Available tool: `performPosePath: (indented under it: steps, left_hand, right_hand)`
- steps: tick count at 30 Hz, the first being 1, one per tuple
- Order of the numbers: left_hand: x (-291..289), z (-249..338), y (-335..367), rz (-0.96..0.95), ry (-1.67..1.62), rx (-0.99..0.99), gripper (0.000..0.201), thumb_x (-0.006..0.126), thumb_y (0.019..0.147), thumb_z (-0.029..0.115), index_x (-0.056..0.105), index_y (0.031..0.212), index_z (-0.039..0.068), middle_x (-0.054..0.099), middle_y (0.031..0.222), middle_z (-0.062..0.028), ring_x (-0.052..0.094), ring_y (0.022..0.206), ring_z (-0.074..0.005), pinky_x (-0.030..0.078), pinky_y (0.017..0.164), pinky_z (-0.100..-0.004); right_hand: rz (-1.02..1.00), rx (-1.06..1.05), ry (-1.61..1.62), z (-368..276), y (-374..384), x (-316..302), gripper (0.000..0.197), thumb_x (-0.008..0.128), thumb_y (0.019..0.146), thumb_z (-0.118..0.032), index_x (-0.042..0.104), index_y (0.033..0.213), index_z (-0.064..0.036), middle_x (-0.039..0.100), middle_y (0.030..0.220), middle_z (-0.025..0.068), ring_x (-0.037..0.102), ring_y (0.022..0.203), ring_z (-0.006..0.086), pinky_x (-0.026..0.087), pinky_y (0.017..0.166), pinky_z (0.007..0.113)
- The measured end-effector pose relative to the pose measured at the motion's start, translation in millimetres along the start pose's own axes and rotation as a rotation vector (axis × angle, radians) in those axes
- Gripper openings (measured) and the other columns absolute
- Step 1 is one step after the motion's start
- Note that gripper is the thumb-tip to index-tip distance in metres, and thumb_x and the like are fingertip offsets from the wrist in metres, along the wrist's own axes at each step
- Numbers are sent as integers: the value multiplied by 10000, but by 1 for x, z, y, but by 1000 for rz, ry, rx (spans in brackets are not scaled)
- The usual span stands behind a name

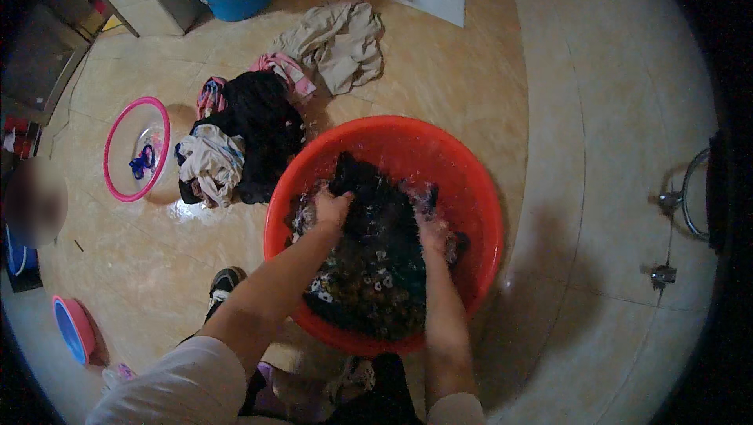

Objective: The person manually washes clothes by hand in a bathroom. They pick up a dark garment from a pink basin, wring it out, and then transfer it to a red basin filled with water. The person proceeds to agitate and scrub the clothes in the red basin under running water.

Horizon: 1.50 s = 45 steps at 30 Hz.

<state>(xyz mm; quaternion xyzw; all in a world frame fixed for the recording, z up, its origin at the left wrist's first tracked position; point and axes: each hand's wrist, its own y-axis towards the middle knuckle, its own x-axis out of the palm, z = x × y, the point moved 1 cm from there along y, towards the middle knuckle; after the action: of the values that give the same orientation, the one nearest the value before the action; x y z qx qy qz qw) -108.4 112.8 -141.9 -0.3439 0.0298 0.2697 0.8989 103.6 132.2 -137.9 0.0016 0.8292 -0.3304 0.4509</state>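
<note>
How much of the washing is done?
Nothing looks finished yet. Both hands, the left hand and right hand, are scrubbing a dark cloth in the red tub. A pile of clothes and a beige garment wait on the floor.

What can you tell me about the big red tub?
The red tub is round, wide and looks like smooth plastic. It sits on the tan tiled floor and holds sudsy water with a dark patterned cloth. The left hand and right hand both grip the cloth inside. A pile of clothes lies beside it.
</note>
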Motion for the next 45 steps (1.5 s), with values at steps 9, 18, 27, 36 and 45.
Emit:
performPosePath:
  steps: [9,18,27,36,45]
  left_hand:
    - [2,17,-18,-693,-563,-381,337,584,763,148,572,1073,16,611,980,-114,571,911,-240,465,832,-372]
    - [15,70,-32,-1312,-1094,-122,388,401,950,293,489,1259,76,572,1156,-92,560,972,-236,434,920,-339]
    - [15,84,-71,-622,-510,-423,446,386,940,427,571,1133,70,588,1129,-84,541,1000,-259,403,923,-402]
    - [8,21,-29,-96,-352,-68,414,650,828,190,475,1188,82,562,1004,-70,519,952,-181,433,812,-344]
    - [-10,18,-20,-665,-596,-193,383,486,825,136,510,1199,218,566,1120,-76,521,1039,-252,441,878,-368]
  right_hand:
    - [149,-725,589,-52,-95,-15,291,694,767,-184,595,913,48,531,1103,118,500,1022,236,393,904,341]
    - [515,-1243,56,-96,-157,-20,167,681,740,-211,575,831,-120,569,1091,93,531,940,306,413,760,442]
    - [106,-8,629,-48,21,-39,496,459,925,-448,635,1048,0,650,1029,142,612,966,290,462,838,383]
    - [264,-218,-8,11,37,59,887,675,780,-416,211,1432,-32,504,1301,189,472,1196,370,346,1020,407]
    - [151,-573,841,-27,-47,14,455,686,768,-145,515,1170,-19,597,1032,65,550,924,174,432,859,317]
